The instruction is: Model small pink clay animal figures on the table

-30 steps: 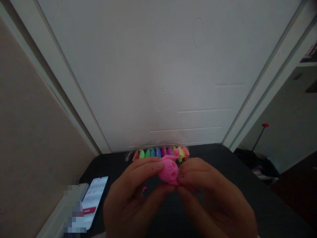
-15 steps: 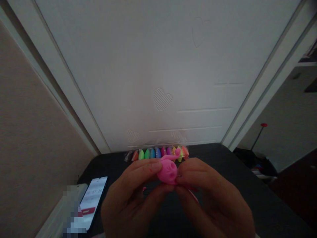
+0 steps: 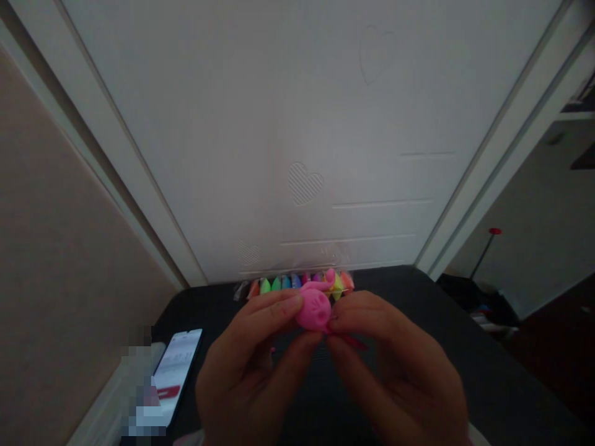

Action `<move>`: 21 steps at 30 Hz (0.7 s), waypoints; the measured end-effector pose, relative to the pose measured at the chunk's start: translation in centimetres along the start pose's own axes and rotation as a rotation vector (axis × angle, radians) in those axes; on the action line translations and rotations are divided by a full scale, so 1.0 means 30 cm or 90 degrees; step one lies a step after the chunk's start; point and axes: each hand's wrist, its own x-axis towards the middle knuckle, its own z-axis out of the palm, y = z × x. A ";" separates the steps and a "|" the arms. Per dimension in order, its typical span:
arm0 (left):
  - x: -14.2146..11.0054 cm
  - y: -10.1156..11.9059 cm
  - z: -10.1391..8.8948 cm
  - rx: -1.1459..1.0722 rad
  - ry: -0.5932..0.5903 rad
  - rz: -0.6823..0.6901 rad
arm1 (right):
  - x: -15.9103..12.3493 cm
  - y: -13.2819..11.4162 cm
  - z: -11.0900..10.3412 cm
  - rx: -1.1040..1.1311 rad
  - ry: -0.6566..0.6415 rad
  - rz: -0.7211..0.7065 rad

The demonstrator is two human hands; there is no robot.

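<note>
A pink clay figure [image 3: 314, 311] is held up in front of me between both hands. Its round body has small dents and pressed lines, and a thin strand with a ball at its end curves over the top. My left hand [image 3: 253, 347] pinches the body from the left, forefinger on the side and thumb underneath. At the lower right edge, my right hand [image 3: 395, 359] has thumb and forefinger closed on a pink strand. A reddish-pink length shows below that forefinger; whether it belongs to the figure I cannot tell. A small dark tip shows by the same fingertip.
Clear-wrapped clay packs [image 3: 281, 285] in several colours lie in a row at the back of the black table [image 3: 465, 347], against a white panel [image 3: 279, 111] with heart patterns. A lit phone [image 3: 179, 365] lies at the left, beside a pale object partly blurred out.
Both hands and the clay figure have risen slightly in view. The reddish-pink length under the right forefinger now lies flatter. Both hands keep their hold.
</note>
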 end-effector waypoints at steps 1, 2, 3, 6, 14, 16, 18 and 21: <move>0.000 -0.002 -0.002 -0.006 -0.007 -0.007 | -0.001 0.002 0.000 -0.002 -0.003 -0.001; 0.001 -0.005 -0.005 -0.011 -0.015 -0.010 | -0.003 0.004 0.001 -0.003 -0.005 0.000; 0.001 -0.010 -0.009 -0.013 -0.020 -0.007 | -0.006 0.008 0.002 -0.004 -0.003 0.002; -0.001 -0.030 -0.021 0.009 0.006 0.036 | -0.018 0.019 0.007 -0.028 0.019 0.037; -0.004 -0.058 -0.015 0.098 0.103 0.208 | -0.021 0.019 0.014 -0.056 0.009 0.065; -0.005 -0.055 -0.008 0.103 0.115 0.211 | -0.022 0.014 0.013 -0.071 0.020 0.056; -0.004 -0.048 -0.001 0.106 0.140 0.210 | -0.026 0.010 0.008 -0.095 0.022 0.054; 0.002 -0.034 0.010 0.087 0.206 0.210 | -0.028 0.010 0.000 -0.129 0.004 0.055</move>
